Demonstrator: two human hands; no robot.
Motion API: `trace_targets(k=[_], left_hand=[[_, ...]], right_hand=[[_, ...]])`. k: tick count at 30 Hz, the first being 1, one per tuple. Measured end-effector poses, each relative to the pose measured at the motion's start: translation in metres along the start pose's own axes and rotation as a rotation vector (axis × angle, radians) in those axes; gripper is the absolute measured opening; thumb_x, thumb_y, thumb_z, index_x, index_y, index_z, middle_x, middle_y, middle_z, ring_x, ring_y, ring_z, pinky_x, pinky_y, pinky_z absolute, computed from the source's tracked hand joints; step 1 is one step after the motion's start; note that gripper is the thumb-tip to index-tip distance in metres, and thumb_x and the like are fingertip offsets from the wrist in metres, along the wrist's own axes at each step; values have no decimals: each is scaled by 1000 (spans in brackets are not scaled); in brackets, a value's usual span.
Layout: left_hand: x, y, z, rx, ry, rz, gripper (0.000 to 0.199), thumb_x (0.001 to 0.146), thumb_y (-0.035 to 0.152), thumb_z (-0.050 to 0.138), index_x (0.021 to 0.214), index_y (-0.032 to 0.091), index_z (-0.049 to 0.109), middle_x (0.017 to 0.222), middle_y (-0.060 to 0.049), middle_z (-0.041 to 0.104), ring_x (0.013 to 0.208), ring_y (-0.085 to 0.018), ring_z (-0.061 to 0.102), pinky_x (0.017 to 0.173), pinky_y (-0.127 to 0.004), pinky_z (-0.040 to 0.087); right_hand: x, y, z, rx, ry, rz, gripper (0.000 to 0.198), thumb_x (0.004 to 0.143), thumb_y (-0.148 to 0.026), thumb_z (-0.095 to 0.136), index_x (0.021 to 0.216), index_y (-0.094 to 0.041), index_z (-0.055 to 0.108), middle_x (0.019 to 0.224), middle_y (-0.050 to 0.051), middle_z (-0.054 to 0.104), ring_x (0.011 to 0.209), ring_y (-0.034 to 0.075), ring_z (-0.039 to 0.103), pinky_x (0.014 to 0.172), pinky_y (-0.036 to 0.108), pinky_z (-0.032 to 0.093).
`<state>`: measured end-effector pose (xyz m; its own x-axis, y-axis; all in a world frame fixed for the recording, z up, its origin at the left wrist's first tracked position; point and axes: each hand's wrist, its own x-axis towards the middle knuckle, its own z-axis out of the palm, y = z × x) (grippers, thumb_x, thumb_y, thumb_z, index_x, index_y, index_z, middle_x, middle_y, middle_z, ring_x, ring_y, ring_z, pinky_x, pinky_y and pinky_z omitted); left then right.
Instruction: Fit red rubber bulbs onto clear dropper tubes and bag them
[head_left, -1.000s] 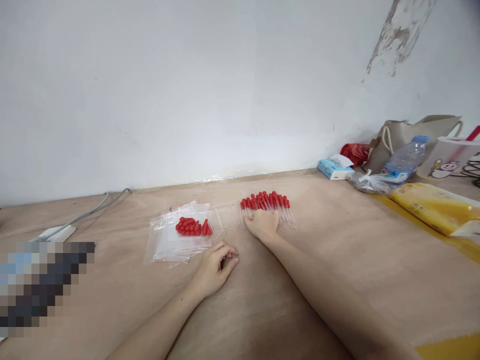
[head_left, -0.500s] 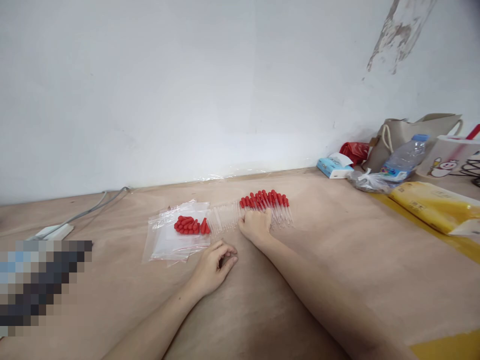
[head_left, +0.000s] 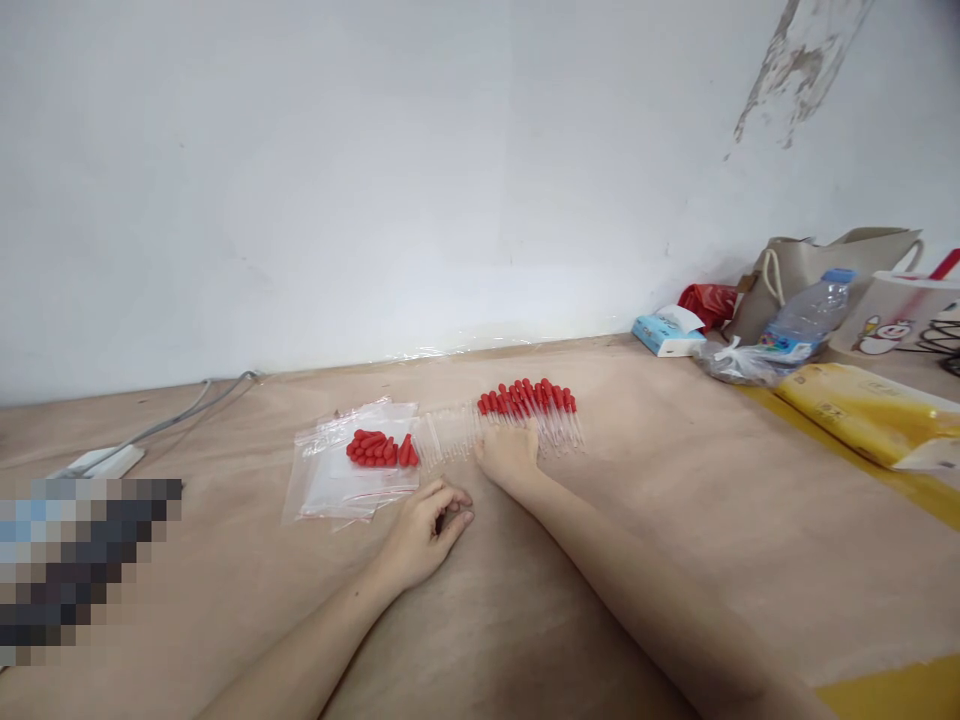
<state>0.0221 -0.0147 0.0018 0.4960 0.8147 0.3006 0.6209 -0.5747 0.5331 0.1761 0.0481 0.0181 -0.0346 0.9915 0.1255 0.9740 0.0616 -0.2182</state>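
Note:
My right hand (head_left: 508, 450) is curled over the lower ends of a row of glass droppers with red rubber bulbs (head_left: 529, 398). Its fingertips are hidden beneath the hand, and what they hold, if anything, cannot be made out. Left of it lie several clear glass tubes (head_left: 444, 437) without bulbs, side by side. My left hand (head_left: 431, 525) rests on the table nearer to me, fingers loosely bent, thumb apart, nothing in it. Beyond that hand, loose red rubber bulbs (head_left: 373, 449) are heaped on a stack of clear zip bags (head_left: 319, 490).
Brown paper covers the table (head_left: 675, 520), which meets a white wall. At right stand a tissue pack (head_left: 664, 337), a plastic bottle (head_left: 810, 310), a fabric bag (head_left: 862, 255) and a yellow packet (head_left: 862, 410). A grey cable (head_left: 180, 412) and a blurred-out object (head_left: 82, 560) lie at left.
Both hands stay in nearly the same place, the right one over the droppers. The whole view has shifted very slightly; the bulbs and tubes look unmoved.

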Motion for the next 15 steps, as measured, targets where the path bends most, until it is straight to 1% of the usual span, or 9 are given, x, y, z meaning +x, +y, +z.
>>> trace_targets(k=[5,7,11,15], left_hand=[[0,1,-1,-3,-9,0,14,82,27,47,84,19,59,78,-3,56,72,-15,53,66,-26,42],[0,1,-1,-2,-7,-3,14,82,26,47,84,19,59,78,-3,56,72,-14,54,66,-26,42],[0,0,0,-1,-7,-3,13,81,25,48,84,18,59,77,-2,55,71,-14,53,64,-25,41],[0,0,0,-17,0,-9,12,81,23,49,84,19,59,77,-2,54,71,-14,53,64,-25,41]], right_hand=[[2,6,-5,22,-47,12,21,73,-30,50,71,-15,65,76,11,67,72,22,59,81,41,28],[3,7,-6,33,-52,22,21,72,-32,51,71,-16,64,75,10,66,73,22,59,80,40,30],[2,7,-2,33,-11,44,25,76,-34,47,79,-16,64,80,10,66,77,23,59,84,43,26],[1,5,1,16,-9,49,26,79,-30,43,82,-14,63,82,13,66,77,23,59,87,45,23]])
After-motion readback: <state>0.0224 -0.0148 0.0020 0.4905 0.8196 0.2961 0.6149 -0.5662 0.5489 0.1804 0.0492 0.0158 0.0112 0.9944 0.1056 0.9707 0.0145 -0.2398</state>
